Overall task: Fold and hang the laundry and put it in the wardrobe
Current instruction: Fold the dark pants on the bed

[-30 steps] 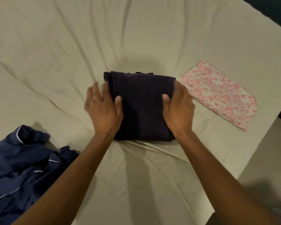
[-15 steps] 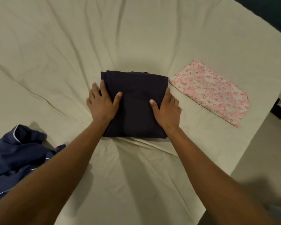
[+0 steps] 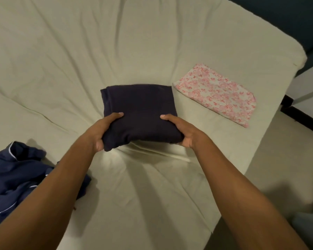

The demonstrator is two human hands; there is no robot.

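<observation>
A folded dark purple garment (image 3: 139,109) is at the middle of the bed, its near edge lifted off the sheet. My left hand (image 3: 103,131) grips its near left corner, thumb on top and fingers underneath. My right hand (image 3: 183,132) grips the near right corner the same way. A folded pink floral cloth (image 3: 217,92) lies flat to the right. A crumpled navy garment with white piping (image 3: 16,179) lies at the lower left, partly hidden by my left forearm.
A wrinkled cream sheet covers the bed (image 3: 79,60). The bed's right edge runs diagonally, with pale floor (image 3: 278,168) beyond it. Dark furniture (image 3: 296,20) stands at the top right.
Both hands slid from resting flat on the dark garment's sides to its near corners and gripped them. The garment's near edge has risen off the sheet.
</observation>
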